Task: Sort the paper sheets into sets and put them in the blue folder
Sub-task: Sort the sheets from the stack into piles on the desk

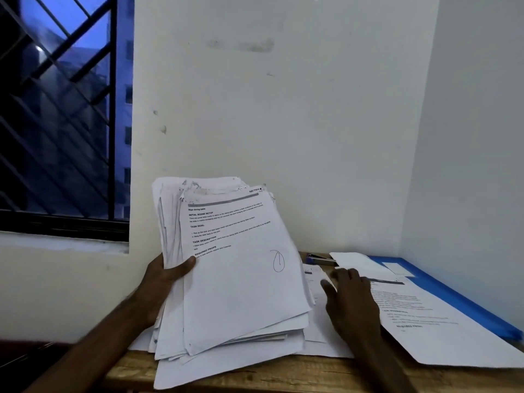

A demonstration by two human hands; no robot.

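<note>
Left hand (163,282) grips a thick stack of paper sheets (235,268) by its left edge, thumb across the top page, fingers underneath; stack is tilted up twd the camera w/ its near end resting on more loose sheets on the wooden table (283,375). Top page is printed text w/ a circled "1" in pen lower right. Right hand (350,299) lies palm-down, fingers spread and not closed on anything, flat on papers just right of the stack. Blue folder (442,293) lies on the table's right side, running along the right wall, w/ a printed sheet (431,324) lying across it and a blank white sheet (360,263) at its far end. A small blue stapler (319,260) sits at the far edge of the table betw. stack and folder. Barred window (62,109) far left, dark blue outside
</note>
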